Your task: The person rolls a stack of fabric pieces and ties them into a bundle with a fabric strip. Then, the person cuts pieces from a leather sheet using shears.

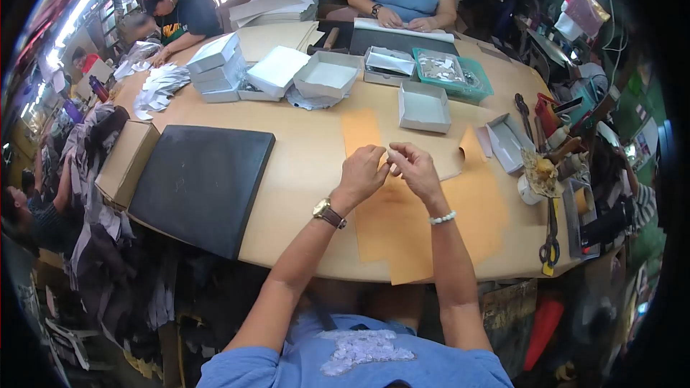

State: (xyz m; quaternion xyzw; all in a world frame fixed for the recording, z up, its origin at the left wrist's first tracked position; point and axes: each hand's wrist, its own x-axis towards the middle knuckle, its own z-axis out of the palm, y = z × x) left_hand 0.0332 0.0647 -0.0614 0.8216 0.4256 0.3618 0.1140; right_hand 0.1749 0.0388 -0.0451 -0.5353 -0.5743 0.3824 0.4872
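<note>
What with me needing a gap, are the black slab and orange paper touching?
Apart: the head view shows bare tabletop between the black slab and the orange paper.

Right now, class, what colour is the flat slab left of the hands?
The slab is black, seen best in the head view.

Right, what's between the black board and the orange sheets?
Between black board and orange sheets, bare tabletop; nearer the body, the left forearm crosses above it. Head view.
</note>
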